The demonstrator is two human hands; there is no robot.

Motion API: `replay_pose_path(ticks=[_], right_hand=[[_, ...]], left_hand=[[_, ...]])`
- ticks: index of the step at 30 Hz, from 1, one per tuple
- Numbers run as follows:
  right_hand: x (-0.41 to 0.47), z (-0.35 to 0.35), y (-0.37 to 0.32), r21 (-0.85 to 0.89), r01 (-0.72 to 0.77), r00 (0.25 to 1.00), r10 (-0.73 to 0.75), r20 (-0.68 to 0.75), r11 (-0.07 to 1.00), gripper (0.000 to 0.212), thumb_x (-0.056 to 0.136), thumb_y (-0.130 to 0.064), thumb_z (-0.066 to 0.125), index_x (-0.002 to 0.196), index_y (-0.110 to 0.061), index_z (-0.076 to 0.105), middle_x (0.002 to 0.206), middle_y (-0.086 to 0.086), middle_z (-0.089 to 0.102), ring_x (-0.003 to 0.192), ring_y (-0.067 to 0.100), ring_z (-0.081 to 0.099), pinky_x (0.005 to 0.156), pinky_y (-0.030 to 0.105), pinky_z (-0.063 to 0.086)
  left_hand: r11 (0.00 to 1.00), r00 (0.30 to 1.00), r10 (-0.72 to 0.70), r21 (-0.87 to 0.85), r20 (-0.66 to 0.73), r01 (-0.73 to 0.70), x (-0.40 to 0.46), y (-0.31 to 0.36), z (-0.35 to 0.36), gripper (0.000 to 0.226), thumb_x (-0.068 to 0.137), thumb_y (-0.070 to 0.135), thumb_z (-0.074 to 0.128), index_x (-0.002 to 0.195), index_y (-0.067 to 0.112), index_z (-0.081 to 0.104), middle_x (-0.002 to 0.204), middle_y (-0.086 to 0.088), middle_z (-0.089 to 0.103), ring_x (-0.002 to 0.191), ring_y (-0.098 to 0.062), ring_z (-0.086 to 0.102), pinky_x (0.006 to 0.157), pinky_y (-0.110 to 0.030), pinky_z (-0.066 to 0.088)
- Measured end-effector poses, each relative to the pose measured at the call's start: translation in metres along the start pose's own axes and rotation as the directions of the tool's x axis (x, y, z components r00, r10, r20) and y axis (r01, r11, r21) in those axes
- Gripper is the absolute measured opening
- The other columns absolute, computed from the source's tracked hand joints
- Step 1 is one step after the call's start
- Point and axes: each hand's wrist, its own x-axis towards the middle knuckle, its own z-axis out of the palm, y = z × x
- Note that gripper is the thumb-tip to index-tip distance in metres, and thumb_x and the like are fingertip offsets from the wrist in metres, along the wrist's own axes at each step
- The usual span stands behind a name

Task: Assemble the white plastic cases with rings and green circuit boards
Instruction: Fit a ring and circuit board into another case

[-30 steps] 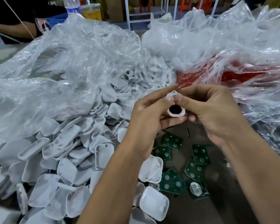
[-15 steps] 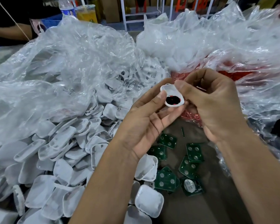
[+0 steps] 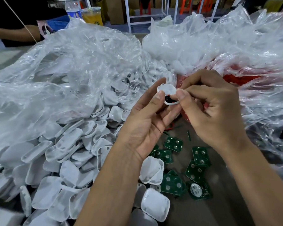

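Evidently light and rigid, the white case (image 3: 166, 91) sat pinched by its rim in the left hand (image 3: 147, 121); the right hand (image 3: 214, 110) fingertips closed over its dark ring (image 3: 169, 99).

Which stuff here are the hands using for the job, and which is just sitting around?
For the job: white case held by left hand and right hand, green circuit boards, pile of white cases.

Just lying about: water bottle, drink cup.

Single view, head-worn wide-angle camera. Faces forward and steeply down over the desk (image 3: 222, 207). Close range: both forearms enter from the bottom edge, hands near centre; far background along the top.
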Motion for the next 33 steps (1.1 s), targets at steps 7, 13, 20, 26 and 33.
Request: replay_pose_path(ticks=[7, 13, 20, 26, 33], right_hand=[[0.000, 0.001, -0.006, -0.073, 0.108, 0.992, -0.112, -0.057, 0.991, 0.026, 0.101, -0.008, 0.066, 0.078, -0.002, 0.078, 0.085, 0.006, 0.071, 0.087, 0.027, 0.059, 0.078, 0.031, 0.047], [0.001, 0.001, -0.009, -0.097, 0.177, 0.982, -0.183, -0.052, 0.979, 0.019, 0.099, -0.009, 0.071, 0.083, -0.005, 0.079, 0.084, 0.000, 0.076, 0.083, 0.023, 0.064, 0.078, 0.039, 0.051], [0.013, -0.002, -0.021, -0.043, 0.069, 0.995, -0.066, 0.078, 0.997, 0.012, 0.101, -0.013, 0.064, 0.105, -0.008, 0.075, 0.083, -0.001, 0.072, 0.079, 0.015, 0.067, 0.069, 0.030, 0.052], [0.074, -0.002, 0.016, -0.011, -0.339, 0.910, 0.325, -0.256, 0.941, 0.018, 0.102, -0.023, 0.060, 0.105, -0.015, 0.076, 0.092, 0.000, 0.076, 0.087, 0.010, 0.074, 0.085, 0.031, 0.060], [0.131, 0.016, 0.086, -0.644, -0.376, 0.784, 0.599, 0.161, 0.666, 0.037, 0.088, -0.004, 0.075, 0.124, -0.010, 0.075, 0.127, 0.021, 0.069, 0.120, 0.040, 0.064, 0.107, 0.041, 0.052]], left_hand=[[0.998, 0.998, 0.053, 0.022, 0.018, -0.054, 0.001, -0.002, -0.002, 0.043, 0.089, 0.013, 0.066, 0.132, 0.011, 0.065, 0.101, -0.014, 0.076, 0.089, -0.021, 0.076, 0.080, -0.030, 0.063], [0.998, 0.998, 0.064, 0.017, -0.009, -0.064, 0.003, -0.001, -0.004, 0.037, 0.090, 0.016, 0.067, 0.127, 0.010, 0.068, 0.100, -0.013, 0.076, 0.091, -0.019, 0.076, 0.086, -0.030, 0.062], [0.998, 0.997, 0.060, -0.001, -0.054, -0.060, 0.003, 0.000, -0.008, 0.030, 0.095, 0.017, 0.066, 0.124, 0.011, 0.069, 0.111, -0.015, 0.076, 0.100, -0.022, 0.076, 0.081, -0.027, 0.061], [0.972, 0.997, 0.050, -0.228, -0.064, -0.063, 0.003, 0.005, -0.007, 0.024, 0.081, 0.009, 0.071, 0.104, 0.004, 0.078, 0.111, -0.026, 0.073, 0.098, -0.037, 0.076, 0.076, -0.036, 0.065], [0.940, 0.999, 0.032, -0.340, -0.007, -0.032, 0.000, 0.009, -0.007, 0.042, 0.085, 0.013, 0.068, 0.127, 0.005, 0.067, 0.117, -0.026, 0.071, 0.103, -0.039, 0.073, 0.086, -0.037, 0.063]])
